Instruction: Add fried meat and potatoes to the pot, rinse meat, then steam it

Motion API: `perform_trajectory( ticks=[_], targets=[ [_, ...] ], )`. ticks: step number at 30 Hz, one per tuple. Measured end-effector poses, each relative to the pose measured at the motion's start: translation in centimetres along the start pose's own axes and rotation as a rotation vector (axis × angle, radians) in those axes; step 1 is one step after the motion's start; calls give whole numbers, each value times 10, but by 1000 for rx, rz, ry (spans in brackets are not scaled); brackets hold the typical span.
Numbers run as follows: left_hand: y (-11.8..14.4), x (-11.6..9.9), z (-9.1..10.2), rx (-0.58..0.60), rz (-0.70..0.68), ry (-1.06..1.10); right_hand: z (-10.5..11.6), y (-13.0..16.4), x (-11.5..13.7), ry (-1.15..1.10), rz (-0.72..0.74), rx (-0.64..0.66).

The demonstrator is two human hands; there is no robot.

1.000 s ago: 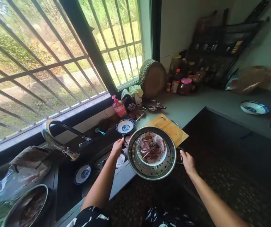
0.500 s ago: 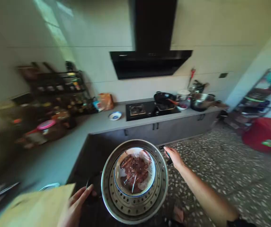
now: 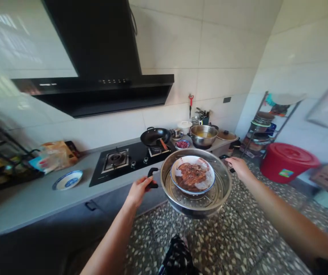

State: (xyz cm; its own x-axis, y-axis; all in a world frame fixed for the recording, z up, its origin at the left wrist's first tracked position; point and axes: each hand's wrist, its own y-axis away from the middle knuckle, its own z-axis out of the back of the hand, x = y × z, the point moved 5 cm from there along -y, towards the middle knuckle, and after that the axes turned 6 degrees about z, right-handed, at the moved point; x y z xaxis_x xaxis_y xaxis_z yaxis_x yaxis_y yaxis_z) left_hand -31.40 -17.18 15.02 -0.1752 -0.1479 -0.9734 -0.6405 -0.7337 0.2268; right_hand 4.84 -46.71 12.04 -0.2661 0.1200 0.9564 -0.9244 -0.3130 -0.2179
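Note:
Between my hands hangs a round metal steamer pot with a perforated inner tray. My left hand is closed on its black left handle, and my right hand is closed on the right one. A white bowl with a blue rim sits in the steamer, holding reddish-brown meat on something pale. The pot is held above the floor, in front of the counter's edge.
Along the counter are a blue-patterned plate, a gas stove with a black wok, a bowl of red food and a pot of yellowish liquid. A red lidded bucket stands on the floor at right.
The view has swung right and nearer the stove, and the steamer has come along with me. My left hand, earlier beside the pot's left edge, now plainly grips the left handle.

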Motion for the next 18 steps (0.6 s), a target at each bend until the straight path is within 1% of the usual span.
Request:
perform_trajectory(
  ticks=[2,4,6,9,11,13,16,18],
  targets=[
    [-54,-16,-47,75,-47,0,16,-69,-12,-34,27,-37],
    [-109,-33,-91,134,-87,32,27,-139,-20,-58,47,-63],
    [-163,-52,-133,160,-117,72,35,-205,-25,-76,42,-92],
    [-237,-84,-190,153,-136,110,39,-297,-30,-134,-8,-134],
    [-282,-105,-223,132,-144,120,38,-353,-35,-148,-44,-147],
    [-325,-120,-254,96,-144,127,32,-408,-41,-130,-58,-144],
    [-386,-129,-292,7,-145,130,16,-488,-61,-105,-57,-95],
    [-420,-128,-309,-67,-150,116,-2,-538,-79,-109,-51,-33]
  ],
)
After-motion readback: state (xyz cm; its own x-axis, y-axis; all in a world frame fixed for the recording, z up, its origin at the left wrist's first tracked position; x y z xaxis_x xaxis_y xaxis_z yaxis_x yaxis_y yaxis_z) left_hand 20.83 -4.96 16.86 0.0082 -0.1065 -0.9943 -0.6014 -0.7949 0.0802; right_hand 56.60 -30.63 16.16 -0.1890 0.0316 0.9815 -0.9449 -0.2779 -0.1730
